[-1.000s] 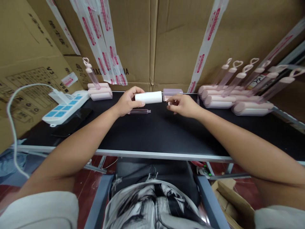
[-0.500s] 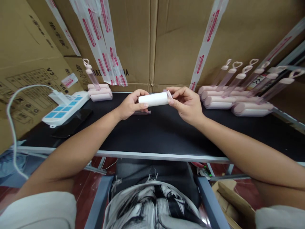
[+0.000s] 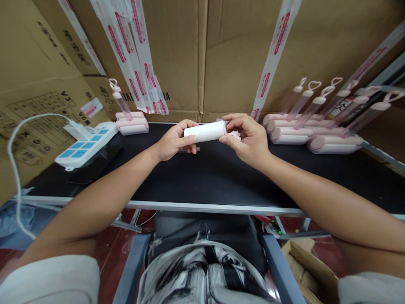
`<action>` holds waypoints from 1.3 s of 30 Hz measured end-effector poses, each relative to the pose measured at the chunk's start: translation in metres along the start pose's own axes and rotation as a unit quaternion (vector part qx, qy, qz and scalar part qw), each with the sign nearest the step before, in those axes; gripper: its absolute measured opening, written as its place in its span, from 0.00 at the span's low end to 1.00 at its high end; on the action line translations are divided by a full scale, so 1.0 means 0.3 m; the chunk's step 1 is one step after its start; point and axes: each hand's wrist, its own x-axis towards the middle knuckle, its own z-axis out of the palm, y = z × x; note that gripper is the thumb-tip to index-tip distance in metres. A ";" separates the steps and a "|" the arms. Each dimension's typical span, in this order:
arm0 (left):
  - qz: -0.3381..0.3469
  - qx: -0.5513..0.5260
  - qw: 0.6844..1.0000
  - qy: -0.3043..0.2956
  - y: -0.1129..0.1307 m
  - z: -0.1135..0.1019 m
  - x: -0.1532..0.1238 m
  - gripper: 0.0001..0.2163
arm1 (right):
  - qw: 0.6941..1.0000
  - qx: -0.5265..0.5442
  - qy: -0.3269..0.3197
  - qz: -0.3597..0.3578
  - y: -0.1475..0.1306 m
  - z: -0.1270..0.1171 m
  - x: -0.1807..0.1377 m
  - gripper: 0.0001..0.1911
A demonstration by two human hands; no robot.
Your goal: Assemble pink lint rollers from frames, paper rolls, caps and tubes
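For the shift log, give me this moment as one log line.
left hand: holds white roll | right hand: holds pink piece at roll's right end | clear tube: on black table

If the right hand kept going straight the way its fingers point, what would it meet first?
The white roll, whose end the right hand pinches; past it, probably the left hand gripping the other end.

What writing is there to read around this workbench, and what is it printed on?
"V3": on the left cardboard box.
"NA": a word's end on the back cardboard box, the rest behind tape.
Red print on the tape strips: too blurred to read.
White roll: no text.
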 end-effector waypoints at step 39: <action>0.105 0.106 0.983 0.106 -0.032 -0.025 0.043 0.35 | 0.891 -0.324 -0.309 0.077 0.220 -0.098 0.090 0.17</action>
